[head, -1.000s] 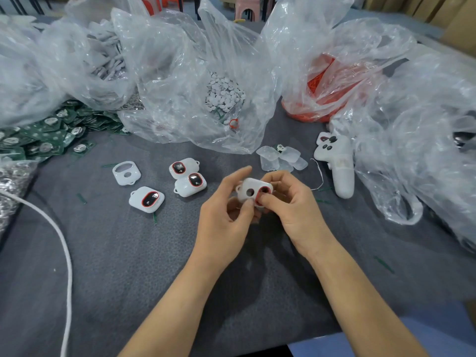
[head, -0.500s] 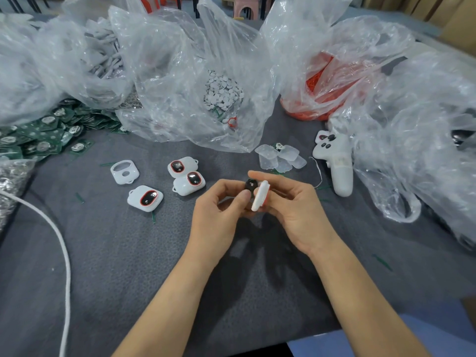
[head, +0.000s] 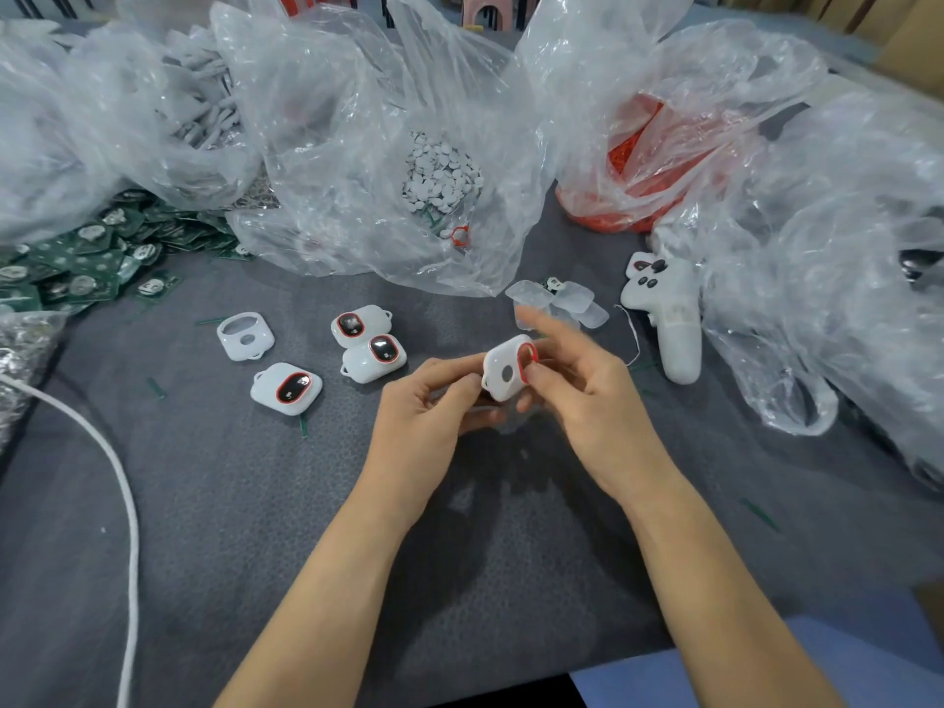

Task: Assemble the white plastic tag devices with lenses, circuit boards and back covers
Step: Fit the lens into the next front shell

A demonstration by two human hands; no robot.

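Note:
I hold a white tag shell (head: 505, 370) with a red ring at its upper opening above the grey mat. My left hand (head: 429, 416) pinches its lower left edge. My right hand (head: 582, 396) grips its right side, thumb on the red ring, index finger raised and blurred. Three tags with dark lenses lie to the left: tag (head: 287, 388), tag (head: 374, 357), tag (head: 357, 324). An empty white shell (head: 244, 335) lies further left. Clear lenses (head: 559, 304) are piled behind my hands. Green circuit boards (head: 87, 258) are heaped at far left.
Clear plastic bags (head: 388, 161) of white parts crowd the back; one holds red parts (head: 633, 166). A white controller (head: 669, 319) lies at the right beside another bag (head: 817, 278). A white cable (head: 120, 482) curves along the left. The grey mat (head: 255, 503) covers the table.
The shell was turned edge-on half a second ago; now its face with the round hole and red ring points up. My right index finger has lifted off it.

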